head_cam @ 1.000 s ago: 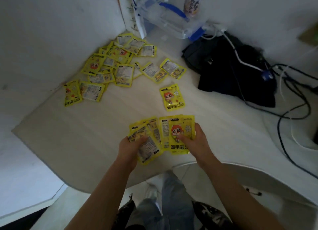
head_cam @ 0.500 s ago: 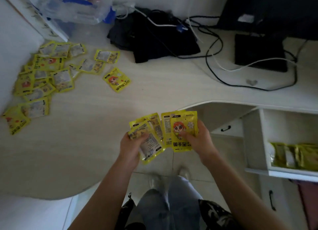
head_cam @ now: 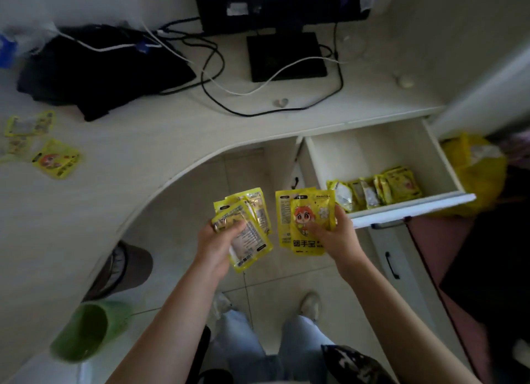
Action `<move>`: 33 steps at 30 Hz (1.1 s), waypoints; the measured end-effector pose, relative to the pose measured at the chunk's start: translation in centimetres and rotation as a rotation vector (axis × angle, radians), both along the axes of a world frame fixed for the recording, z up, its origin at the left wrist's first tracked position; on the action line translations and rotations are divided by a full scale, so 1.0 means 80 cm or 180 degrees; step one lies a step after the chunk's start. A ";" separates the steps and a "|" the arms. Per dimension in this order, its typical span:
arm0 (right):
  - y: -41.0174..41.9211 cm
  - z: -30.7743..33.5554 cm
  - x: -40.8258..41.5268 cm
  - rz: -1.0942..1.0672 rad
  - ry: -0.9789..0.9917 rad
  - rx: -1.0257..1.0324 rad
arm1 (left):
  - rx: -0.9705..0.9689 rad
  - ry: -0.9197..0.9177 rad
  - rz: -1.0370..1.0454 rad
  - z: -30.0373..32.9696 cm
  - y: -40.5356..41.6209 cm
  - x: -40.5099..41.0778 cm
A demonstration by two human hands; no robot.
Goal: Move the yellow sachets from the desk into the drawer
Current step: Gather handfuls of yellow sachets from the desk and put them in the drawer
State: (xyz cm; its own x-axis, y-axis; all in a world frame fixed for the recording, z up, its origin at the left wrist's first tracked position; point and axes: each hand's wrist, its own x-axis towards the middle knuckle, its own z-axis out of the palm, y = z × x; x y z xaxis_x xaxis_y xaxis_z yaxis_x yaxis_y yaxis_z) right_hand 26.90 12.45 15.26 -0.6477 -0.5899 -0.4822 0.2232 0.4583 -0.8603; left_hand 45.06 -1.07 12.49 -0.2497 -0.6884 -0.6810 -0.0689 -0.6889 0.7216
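Head view: both hands held over the floor in front of the curved desk [head_cam: 177,142].
Left hand [head_cam: 219,244]: fingers curled round a fanned bunch of yellow sachets [head_cam: 249,225], thumb on top.
Right hand [head_cam: 334,235]: grips a second bunch [head_cam: 307,220], the front sachet showing a red-haired cartoon figure.
Drawer [head_cam: 370,154]: pulled open at 2 o'clock from the hands, with a row of yellow sachets [head_cam: 375,191] standing along its front wall.
Desk sachets [head_cam: 43,151]: loose ones lie at 9 o'clock, blurred.
Monitor stand [head_cam: 286,57]: at 12 o'clock, among black and white cables.
Green cup [head_cam: 83,332]: at 7 o'clock on the desk edge.
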 end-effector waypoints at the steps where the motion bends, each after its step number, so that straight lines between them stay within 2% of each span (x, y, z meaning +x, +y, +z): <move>1: 0.019 0.001 -0.019 -0.0030 -0.0009 0.0001 | 0.0021 0.0006 -0.0015 -0.001 0.017 -0.020; 8: 0.122 0.000 -0.143 -0.0194 0.0030 0.0030 | 0.0116 0.0015 -0.0148 -0.005 0.111 -0.157; 14: 0.149 -0.005 -0.215 -0.0260 -0.0028 -0.0013 | 0.0048 -0.0064 -0.0353 -0.010 0.132 -0.238; 23: 0.096 -0.028 -0.307 -0.0194 0.0033 0.0186 | -0.0004 -0.0320 -0.0376 -0.029 0.085 -0.332; 33: 0.001 -0.089 -0.391 0.0275 0.0167 0.1181 | 0.0054 -0.0987 -0.0523 -0.091 0.014 -0.421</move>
State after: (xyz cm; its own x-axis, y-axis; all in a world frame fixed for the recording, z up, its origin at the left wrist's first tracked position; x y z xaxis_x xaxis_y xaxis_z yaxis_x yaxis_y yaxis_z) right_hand -4.42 12.51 8.12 -0.6327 -0.4349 -0.6408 0.1302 0.7559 -0.6416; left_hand 11.35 0.02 5.18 -0.1356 -0.6442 -0.7528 -0.3938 -0.6621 0.6376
